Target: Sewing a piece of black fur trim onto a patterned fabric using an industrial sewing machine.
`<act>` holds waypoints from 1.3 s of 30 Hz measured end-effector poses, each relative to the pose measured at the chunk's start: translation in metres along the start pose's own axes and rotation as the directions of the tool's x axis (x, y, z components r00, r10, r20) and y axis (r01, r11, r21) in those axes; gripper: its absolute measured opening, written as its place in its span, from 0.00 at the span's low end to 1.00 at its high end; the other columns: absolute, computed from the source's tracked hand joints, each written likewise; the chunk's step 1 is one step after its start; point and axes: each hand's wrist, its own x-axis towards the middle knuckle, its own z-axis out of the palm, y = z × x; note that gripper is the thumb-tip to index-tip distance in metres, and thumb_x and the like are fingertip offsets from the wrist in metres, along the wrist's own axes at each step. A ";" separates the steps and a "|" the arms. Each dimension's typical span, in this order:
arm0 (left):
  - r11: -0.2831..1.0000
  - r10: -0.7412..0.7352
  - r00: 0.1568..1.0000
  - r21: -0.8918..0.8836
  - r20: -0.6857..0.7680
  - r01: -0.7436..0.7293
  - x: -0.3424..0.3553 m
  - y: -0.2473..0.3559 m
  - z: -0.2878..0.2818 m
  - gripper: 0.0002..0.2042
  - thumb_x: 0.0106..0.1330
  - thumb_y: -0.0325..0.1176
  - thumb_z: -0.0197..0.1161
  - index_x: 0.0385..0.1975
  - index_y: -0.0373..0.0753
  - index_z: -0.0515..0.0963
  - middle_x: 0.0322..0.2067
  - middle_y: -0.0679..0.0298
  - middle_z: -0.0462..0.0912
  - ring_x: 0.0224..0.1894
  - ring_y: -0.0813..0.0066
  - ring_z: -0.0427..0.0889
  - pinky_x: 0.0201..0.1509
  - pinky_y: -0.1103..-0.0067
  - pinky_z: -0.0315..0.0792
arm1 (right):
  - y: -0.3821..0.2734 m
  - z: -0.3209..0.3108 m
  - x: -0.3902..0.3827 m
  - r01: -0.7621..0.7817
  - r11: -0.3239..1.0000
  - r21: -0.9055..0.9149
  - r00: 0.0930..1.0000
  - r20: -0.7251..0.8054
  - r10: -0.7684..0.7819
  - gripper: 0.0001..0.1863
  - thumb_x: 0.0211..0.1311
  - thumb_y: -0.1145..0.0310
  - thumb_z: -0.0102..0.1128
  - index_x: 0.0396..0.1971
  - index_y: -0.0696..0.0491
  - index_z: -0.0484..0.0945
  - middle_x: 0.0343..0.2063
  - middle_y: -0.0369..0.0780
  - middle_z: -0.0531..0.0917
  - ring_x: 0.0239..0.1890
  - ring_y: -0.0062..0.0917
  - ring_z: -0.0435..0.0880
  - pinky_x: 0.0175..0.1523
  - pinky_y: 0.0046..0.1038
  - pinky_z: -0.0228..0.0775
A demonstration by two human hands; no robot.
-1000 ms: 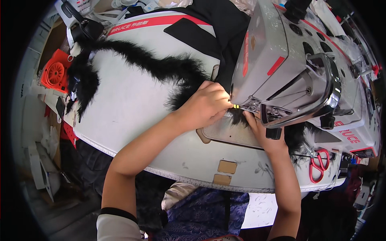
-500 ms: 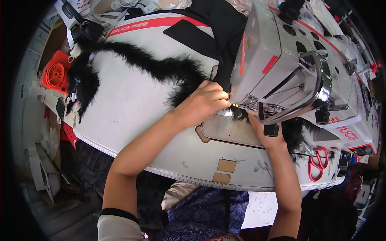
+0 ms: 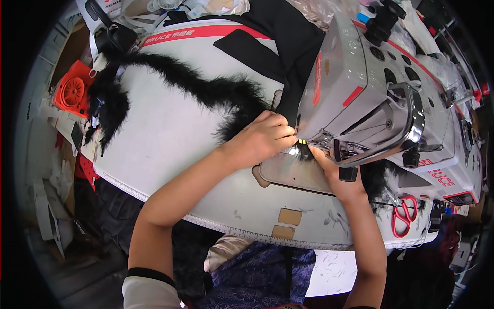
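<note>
My left hand (image 3: pixel 262 136) is closed, its fingers pinching a strip of black feather trim (image 3: pixel 203 85) just left of the presser foot of a white sewing machine (image 3: pixel 339 77). On the other side of the needle area, my right hand (image 3: pixel 334 169) has its fingertips pressed together on the same trim, close to the left fingertips. The machine head hides part of this hand. A small tuft of feathers (image 3: pixel 304 153) shows between the two hands. More black feathers (image 3: pixel 380 179) lie right of my right wrist. Black fabric (image 3: pixel 296 38) runs behind the needle area.
Red-handled scissors (image 3: pixel 404 216) lie at the right of the white table (image 3: pixel 164 134). An orange device with a round grille (image 3: pixel 73 91) stands at the far left. A ruler strip (image 3: pixel 216 224) follows the front edge. A dark bag-like item (image 3: pixel 114 38) sits back left.
My right hand has moved slightly left, closer to my left hand, and covers more of the feather tuft. The whole view has shifted a little; my left hand keeps its pinch.
</note>
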 end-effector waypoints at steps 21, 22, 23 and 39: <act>0.995 -0.062 0.998 -0.085 -0.023 0.060 0.003 -0.002 -0.001 0.11 0.46 0.25 0.58 0.32 0.39 0.75 0.35 0.68 0.75 0.42 0.72 0.71 0.46 0.79 0.64 | 0.005 0.013 -0.002 -0.010 0.995 -0.099 0.995 -0.097 0.001 0.19 0.45 0.78 0.54 0.40 0.46 0.77 0.21 0.40 0.75 0.26 0.33 0.77 0.33 0.31 0.69; 0.992 -0.074 0.996 -0.104 -0.057 0.068 0.002 -0.002 -0.002 0.12 0.45 0.24 0.59 0.33 0.39 0.74 0.35 0.66 0.74 0.42 0.70 0.71 0.46 0.78 0.64 | 0.006 0.015 -0.004 -0.011 0.993 -0.115 0.997 -0.076 0.002 0.19 0.45 0.78 0.54 0.40 0.46 0.77 0.21 0.40 0.75 0.26 0.33 0.77 0.33 0.31 0.69; 0.992 -0.070 0.996 -0.108 -0.052 0.065 0.002 -0.002 -0.002 0.12 0.45 0.24 0.59 0.33 0.39 0.74 0.35 0.66 0.74 0.42 0.70 0.71 0.46 0.78 0.64 | 0.008 0.016 -0.005 -0.016 0.990 -0.138 0.998 -0.062 0.008 0.17 0.46 0.76 0.54 0.39 0.48 0.77 0.21 0.41 0.76 0.27 0.34 0.77 0.35 0.32 0.69; 0.998 -0.067 0.997 -0.021 -0.030 0.067 0.002 0.010 -0.006 0.12 0.43 0.32 0.64 0.29 0.41 0.72 0.32 0.65 0.70 0.36 0.68 0.70 0.40 0.75 0.67 | 0.005 0.004 -0.014 -0.030 0.994 -0.106 0.996 0.083 0.039 0.14 0.47 0.69 0.60 0.38 0.49 0.78 0.22 0.40 0.78 0.28 0.35 0.76 0.41 0.34 0.66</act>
